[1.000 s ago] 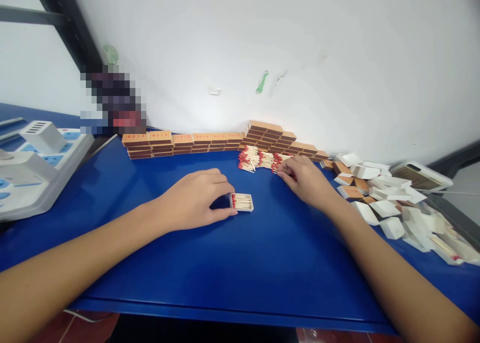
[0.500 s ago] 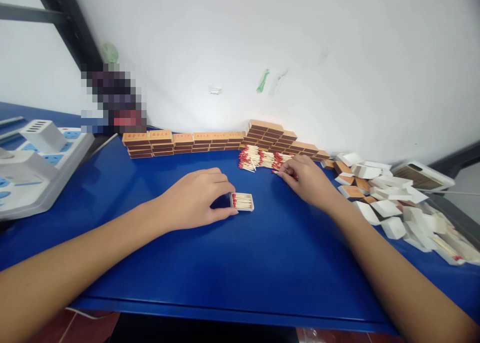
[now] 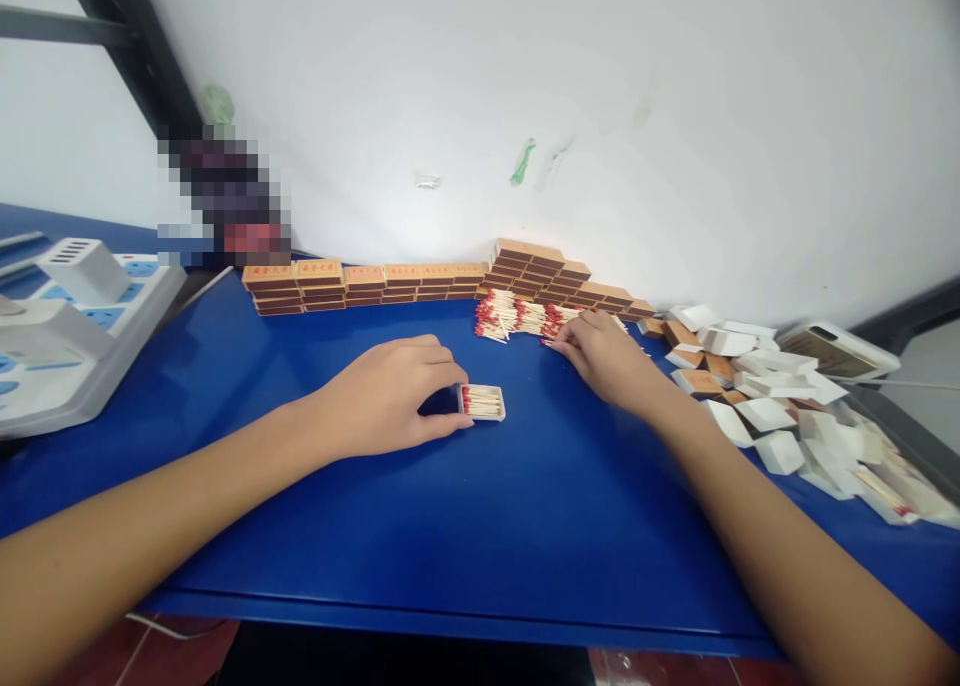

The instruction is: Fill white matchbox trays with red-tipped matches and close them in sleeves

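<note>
A small white matchbox tray (image 3: 503, 413) rests on the blue table, filled with red-tipped matches (image 3: 484, 402). My left hand (image 3: 405, 394) grips its left end between thumb and fingers. Farther back lies a heap of loose matches (image 3: 531, 316), their red heads mostly to the left. My right hand (image 3: 600, 351) is at the heap's right front edge, thumb and forefinger pinched together. A match with a red head pokes out at its fingertips; whether more are in the fingers is hidden.
Closed matchboxes (image 3: 420, 278) are stacked in a row along the wall. On the right lie jumbled white trays (image 3: 772, 416) and orange sleeves (image 3: 697, 382), with a phone-like white object (image 3: 840, 350) behind. A power strip (image 3: 97, 366) with plugs stands at the left.
My right hand has shifted very slightly at the edge of the match heap, its fingers still pinched. My left hand keeps holding the tray in place. The view has moved a little.
</note>
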Action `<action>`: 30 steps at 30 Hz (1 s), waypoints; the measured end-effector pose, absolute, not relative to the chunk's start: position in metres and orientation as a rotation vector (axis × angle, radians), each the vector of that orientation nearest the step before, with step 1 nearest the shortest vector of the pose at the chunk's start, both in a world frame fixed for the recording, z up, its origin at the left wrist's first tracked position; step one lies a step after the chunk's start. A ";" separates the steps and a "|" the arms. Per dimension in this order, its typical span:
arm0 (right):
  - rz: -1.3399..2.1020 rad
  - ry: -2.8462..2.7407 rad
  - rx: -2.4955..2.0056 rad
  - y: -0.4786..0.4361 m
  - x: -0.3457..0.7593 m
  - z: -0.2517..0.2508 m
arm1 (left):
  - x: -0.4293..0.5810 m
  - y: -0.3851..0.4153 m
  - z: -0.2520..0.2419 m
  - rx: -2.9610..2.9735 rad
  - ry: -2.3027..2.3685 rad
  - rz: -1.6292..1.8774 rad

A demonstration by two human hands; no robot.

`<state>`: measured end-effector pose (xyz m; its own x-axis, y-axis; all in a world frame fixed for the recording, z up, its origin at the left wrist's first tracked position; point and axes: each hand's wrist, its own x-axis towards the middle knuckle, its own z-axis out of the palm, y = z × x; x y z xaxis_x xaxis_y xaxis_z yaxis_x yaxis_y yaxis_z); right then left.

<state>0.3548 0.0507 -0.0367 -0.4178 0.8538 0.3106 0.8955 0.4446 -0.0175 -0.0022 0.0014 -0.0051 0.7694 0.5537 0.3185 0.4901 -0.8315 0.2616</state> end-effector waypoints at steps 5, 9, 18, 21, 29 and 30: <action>-0.219 -2.426 -1.497 0.045 0.348 -0.033 | -0.002 0.001 -0.004 2.803 0.847 0.567; -0.201 -2.418 -1.531 0.042 0.346 -0.030 | -0.002 0.001 -0.004 2.810 0.843 0.573; -0.161 -2.433 -1.515 0.040 0.347 -0.024 | -0.002 0.002 -0.004 2.813 0.849 0.559; -0.150 -2.409 -1.517 0.042 0.351 -0.027 | -0.001 0.002 -0.004 2.814 0.844 0.572; -0.098 -2.391 -1.489 0.046 0.354 -0.033 | -0.002 0.002 -0.004 2.819 0.845 0.572; -0.094 -2.384 -1.479 0.044 0.352 -0.031 | -0.002 0.002 -0.004 2.818 0.847 0.571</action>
<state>0.3515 0.0443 -0.0306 -0.4047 0.8591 0.3134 0.8810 0.4581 -0.1181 -0.0022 0.0016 -0.0037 0.7688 0.5559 0.3161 0.5013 -0.8308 0.2417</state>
